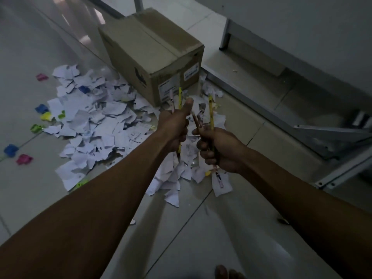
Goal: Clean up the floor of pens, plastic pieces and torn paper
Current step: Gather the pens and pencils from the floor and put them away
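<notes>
A: Your left hand (175,125) grips pens, yellow pen (180,97) sticking up!
B: Yep, right hand (219,148) clutches pens too. Torn paper (96,125) & plastic pieces (24,159) on floor (40,198) by cardboard box (149,57).

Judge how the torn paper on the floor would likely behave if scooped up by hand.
The torn paper looks thin and crumpled, so it is probably light and floppy. It lies in many loose overlapping scraps, so a handful would likely shed pieces. On the glossy tiled floor, flat scraps may slide rather than lift.
</notes>
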A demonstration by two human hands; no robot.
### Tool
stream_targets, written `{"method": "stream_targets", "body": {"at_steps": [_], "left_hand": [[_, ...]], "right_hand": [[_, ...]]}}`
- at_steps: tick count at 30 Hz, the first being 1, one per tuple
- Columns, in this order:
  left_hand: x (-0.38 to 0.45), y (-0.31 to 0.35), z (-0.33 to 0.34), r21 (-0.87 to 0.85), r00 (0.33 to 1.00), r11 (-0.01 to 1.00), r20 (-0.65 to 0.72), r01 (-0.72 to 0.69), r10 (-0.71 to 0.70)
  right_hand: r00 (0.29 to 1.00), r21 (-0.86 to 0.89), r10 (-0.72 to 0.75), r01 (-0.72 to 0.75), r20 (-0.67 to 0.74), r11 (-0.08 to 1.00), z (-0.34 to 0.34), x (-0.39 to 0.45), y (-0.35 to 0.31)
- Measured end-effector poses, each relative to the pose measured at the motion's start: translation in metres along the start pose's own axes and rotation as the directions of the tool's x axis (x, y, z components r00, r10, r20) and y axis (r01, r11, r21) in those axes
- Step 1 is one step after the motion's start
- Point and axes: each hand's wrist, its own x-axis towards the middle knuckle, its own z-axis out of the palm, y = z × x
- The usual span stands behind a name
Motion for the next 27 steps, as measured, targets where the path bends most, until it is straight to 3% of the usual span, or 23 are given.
{"method": "stream_targets", "body": {"at_steps": [5, 10, 16, 21, 27], "left_hand": [[-0.046, 0.055, 0.018, -0.039, 0.997, 0.997, -0.039, 0.072, -0.074], [-0.123, 0.158, 0.046, -0.018, 0.989, 0.989, 0.021, 0.144, -0.143], [-0.227, 0.291, 0.092, 0.128, 0.995, 0.989, 0.055, 0.079, -0.087], [-0.321, 0.397, 0.149, 0.212, 0.988, 0.977, 0.137, 0.04, -0.07], [-0.412, 0.479, 0.226, 0.274, 0.957, 0.958, 0.291, -0.085, 0.002]], "right_hand": [[1.0, -0.041, 0.024, -0.024, -0.001, 0.999, 0.019, -0.062, -0.048], [0.995, 0.028, 0.066, -0.064, -0.076, 0.998, 0.029, -0.164, -0.127], [0.977, 0.07, 0.066, -0.052, -0.202, 0.996, 0.034, -0.292, -0.226], [0.935, 0.132, -0.008, 0.059, -0.354, 0.99, 0.027, -0.416, -0.311], [0.87, 0.231, -0.071, 0.208, -0.488, 0.95, 0.012, -0.555, -0.373]]}}
